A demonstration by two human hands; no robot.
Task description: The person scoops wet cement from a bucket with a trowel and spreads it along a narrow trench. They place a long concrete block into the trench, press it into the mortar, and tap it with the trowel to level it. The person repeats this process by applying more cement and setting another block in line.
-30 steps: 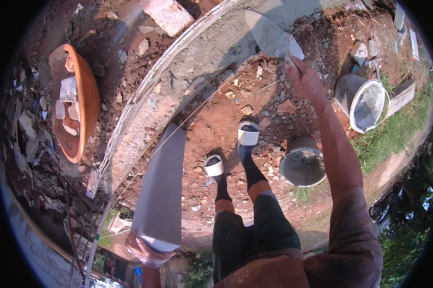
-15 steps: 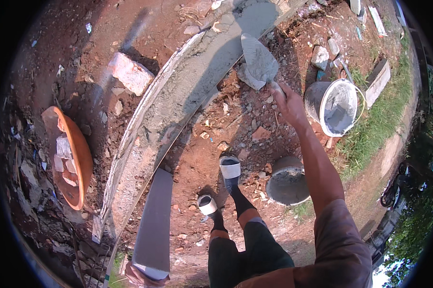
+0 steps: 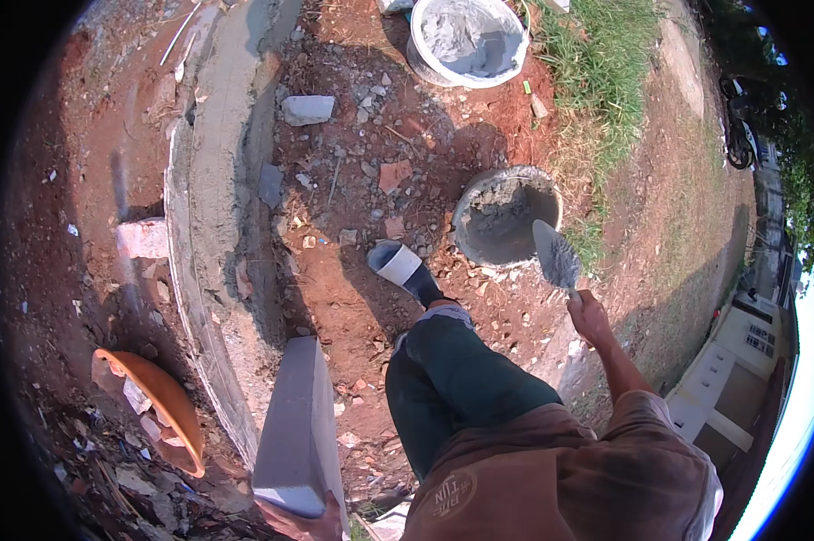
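Observation:
My right hand (image 3: 590,318) is closed round the handle of a trowel (image 3: 557,256), whose blade is smeared with grey mortar. The blade lies over the right rim of a bucket (image 3: 466,212) with mortar inside. At the lower left, my left hand (image 3: 303,521) grips the near end of a long grey block (image 3: 292,424); its fingers are partly hidden beneath it. The far end of the block lies beside a low strip of wall (image 3: 231,171) topped with mortar.
A white bucket of mortar (image 3: 468,41) stands at the top. To the left are an orange basin (image 3: 168,401) holding broken pieces and a pale brick chunk (image 3: 143,239). Rubble and a whitish stone (image 3: 308,110) lie along the wall; grass (image 3: 596,68) grows on the right.
My right hand has brought the trowel from over the wall's edge back to the nearer bucket. My view has turned right, and my feet have shifted. The left hand still holds the block.

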